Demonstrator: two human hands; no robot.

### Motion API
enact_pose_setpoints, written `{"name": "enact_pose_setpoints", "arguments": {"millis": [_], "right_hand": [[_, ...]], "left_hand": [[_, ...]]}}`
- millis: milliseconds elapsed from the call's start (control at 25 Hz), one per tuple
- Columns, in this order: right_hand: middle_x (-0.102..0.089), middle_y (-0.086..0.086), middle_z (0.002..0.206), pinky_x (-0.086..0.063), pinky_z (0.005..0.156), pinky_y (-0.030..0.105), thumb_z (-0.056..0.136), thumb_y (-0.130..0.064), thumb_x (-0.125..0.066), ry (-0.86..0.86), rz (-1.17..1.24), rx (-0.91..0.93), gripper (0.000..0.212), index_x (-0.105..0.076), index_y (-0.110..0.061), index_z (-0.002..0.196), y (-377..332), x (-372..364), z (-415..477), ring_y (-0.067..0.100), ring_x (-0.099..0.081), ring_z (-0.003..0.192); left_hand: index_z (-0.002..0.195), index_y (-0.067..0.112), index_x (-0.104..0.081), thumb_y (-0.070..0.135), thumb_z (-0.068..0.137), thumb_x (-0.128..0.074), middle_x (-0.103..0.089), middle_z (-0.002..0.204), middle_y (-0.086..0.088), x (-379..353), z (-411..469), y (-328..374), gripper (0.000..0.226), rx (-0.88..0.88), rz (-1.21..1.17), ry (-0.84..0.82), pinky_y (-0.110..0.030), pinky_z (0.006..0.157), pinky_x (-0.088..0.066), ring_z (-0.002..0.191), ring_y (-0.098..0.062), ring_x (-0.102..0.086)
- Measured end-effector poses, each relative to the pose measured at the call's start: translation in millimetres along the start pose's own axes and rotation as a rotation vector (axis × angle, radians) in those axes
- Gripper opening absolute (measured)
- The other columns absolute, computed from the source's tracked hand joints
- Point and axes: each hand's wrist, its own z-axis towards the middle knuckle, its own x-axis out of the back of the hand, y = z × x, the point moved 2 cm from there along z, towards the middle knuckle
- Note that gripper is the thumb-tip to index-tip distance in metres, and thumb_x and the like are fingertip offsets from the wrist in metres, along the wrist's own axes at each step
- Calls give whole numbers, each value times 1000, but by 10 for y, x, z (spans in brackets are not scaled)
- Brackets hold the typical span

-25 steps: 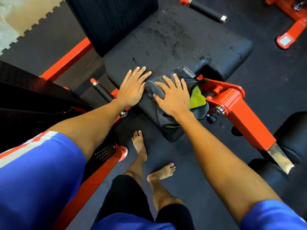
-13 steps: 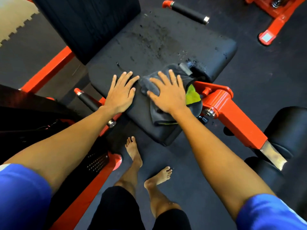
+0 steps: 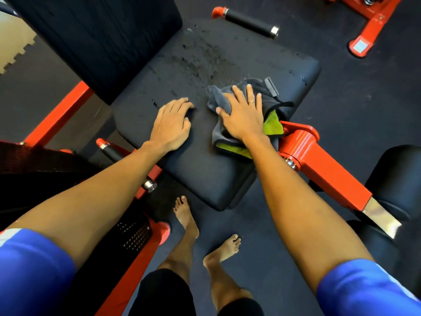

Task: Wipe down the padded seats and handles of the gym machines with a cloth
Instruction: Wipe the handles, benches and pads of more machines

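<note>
I see the black seat pad [image 3: 262, 65] fill the middle of the view, with the backrest [image 3: 95, 37] above it at the left, cut by the top edge. The orange frame arm [image 3: 323, 165] runs from the right side of the pad down to the right. Against half a second ago, the left hand [image 3: 170, 126] is different: the fingers lay straight and spread then, and now they are half bent, with the tips on the pad, holding nothing. The right hand [image 3: 243, 115] is flat as before, fingers spread wide, pressing on the grey and green cloth [image 3: 273, 101]. It seems a little further from the front edge of the pad, but the camera moved too.

The cloth lies on the right part of the pad, touching the orange arm. My right palm hides its middle. Dark specks [image 3: 200, 58] lie just above both hands; I cannot tell what they are.

The pad is bare along its far edge and right corner. One black handle [image 3: 248, 21] is beyond the far edge, another [image 3: 114, 153] below the left wrist.
</note>
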Motion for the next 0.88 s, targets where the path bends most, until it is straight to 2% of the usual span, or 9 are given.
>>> {"name": "enact_pose_setpoints", "arguments": {"millis": [40,120,240,400,600,760,880], "right_hand": [[-15,-2,173,10,126,53,106,-55,-39,6,17,-7,59,-33,-32,160,-33,-12,0,31,6,160],[-16,-1,173,9,126,53,106,-52,-42,13,-3,89,58,-34,-30,160,-97,-101,-125,31,5,160],[-24,-3,171,6,126,49,107,-48,-45,19,6,196,56,-39,-28,158,46,-100,-104,28,-2,160],[-33,1,167,4,127,51,106,-38,-48,138,74,-1,49,-46,-23,153,112,-17,218,31,-8,159],[-43,-1,162,1,127,52,102,-53,-46,248,-53,31,55,-52,-28,150,246,-69,247,32,-19,158],[-45,0,160,-1,128,55,100,-54,-45,323,-69,-229,56,-53,-28,149,533,89,389,34,-20,157],[-46,6,159,-11,127,54,98,-51,-48,343,-23,-217,57,-56,-23,146,169,-86,392,37,-24,155]], "left_hand": [[152,20,-43,19,99,-40,-37,160,-4,-6,98,36,52,-20,7,-21,-41,125,-16,149,-23,-29],[159,20,-33,17,103,-38,-30,165,-5,-41,277,110,56,-51,1,-61,-42,127,-8,154,-23,-20],[160,21,-29,17,106,-35,-25,167,-3,-79,467,171,55,-61,-47,-79,-41,128,-2,156,-21,-14],[159,11,-29,17,105,-35,-21,168,-1,-139,682,261,54,-84,-27,-90,-41,129,-3,156,-21,-12],[162,20,-23,20,108,-25,-14,170,2,-199,913,344,54,-46,-96,-129,-38,128,3,157,-16,-3],[162,25,-21,28,108,-26,-14,170,3,-232,861,377,55,-55,-25,-83,-41,129,-2,158,-17,-5],[162,24,-23,30,106,-26,-16,170,3,-256,857,371,56,-56,2,-60,-42,129,-4,157,-17,-7]]}}
